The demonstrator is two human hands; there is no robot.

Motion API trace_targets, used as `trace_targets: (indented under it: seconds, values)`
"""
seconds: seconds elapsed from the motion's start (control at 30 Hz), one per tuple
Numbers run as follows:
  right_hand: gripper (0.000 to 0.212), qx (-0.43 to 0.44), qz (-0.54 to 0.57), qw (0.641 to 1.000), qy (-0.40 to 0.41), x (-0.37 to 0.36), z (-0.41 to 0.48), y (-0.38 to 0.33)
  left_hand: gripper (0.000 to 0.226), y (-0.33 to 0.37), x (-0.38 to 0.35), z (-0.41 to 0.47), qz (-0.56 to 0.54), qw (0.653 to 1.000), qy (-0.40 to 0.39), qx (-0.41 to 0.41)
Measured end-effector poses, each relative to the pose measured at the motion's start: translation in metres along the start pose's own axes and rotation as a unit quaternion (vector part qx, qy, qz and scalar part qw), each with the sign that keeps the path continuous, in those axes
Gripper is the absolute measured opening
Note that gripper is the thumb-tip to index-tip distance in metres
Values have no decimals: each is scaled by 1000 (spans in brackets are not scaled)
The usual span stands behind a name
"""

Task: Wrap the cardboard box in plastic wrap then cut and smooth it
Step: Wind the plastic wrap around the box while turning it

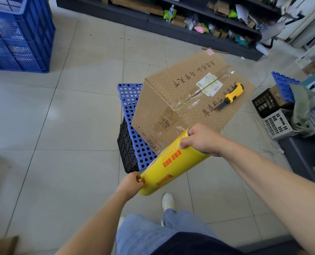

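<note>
Evidently: Wrap Roll Held at Both Ends, Box Unwrapped on Top

The roll of plastic wrap (173, 162), yellow with red print, was found tilted in front of the near corner of the cardboard box (180, 100); contact between the two could not be determined. Its lower end was gripped by the left hand (131, 183), fingers curled round the rim. Its upper end was gripped by the right hand (201, 139), fingers hooked over the end and thumb pressed on the label. The box was seated on a blue perforated panel (131, 107) laid over a black crate (126, 150) on the tiled floor (79, 126). A yellow-handled knife (230, 95) was noted lying on the box top, beside a paper label (209, 83).
</note>
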State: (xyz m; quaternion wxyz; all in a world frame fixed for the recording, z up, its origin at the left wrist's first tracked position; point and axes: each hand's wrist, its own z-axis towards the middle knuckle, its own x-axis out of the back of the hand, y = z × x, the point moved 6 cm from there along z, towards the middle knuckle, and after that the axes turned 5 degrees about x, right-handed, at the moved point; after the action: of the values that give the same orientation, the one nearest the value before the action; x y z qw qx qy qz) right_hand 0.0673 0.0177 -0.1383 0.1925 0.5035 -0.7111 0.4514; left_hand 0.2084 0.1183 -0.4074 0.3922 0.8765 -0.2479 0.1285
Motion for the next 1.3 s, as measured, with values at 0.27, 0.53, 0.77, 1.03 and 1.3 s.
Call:
trace_targets:
  seconds: [0.27, 0.53, 0.77, 1.03, 1.3]
  values:
    - [18, -3, 17, 1000, -17, -1, 0, -5, 25, 15, -2, -3, 68, 997, 38, 0]
    - [43, 5, -31, 1000, 5, 5, -3, -6, 17, 13, 12, 0, 69, 997, 25, 7]
    - [41, 18, -100, 995, 6, 4, -8, -7, 27, 7, 36, 14, 57, 995, 71, 28]
    - [49, -12, -103, 992, 73, 13, -16, -11, 35, 11, 39, 25, -51, 995, 75, 43]
    - [42, -47, -104, 988, 100, 8, -17, -22, 27, -10, 45, 18, -239, 963, 1, 125]
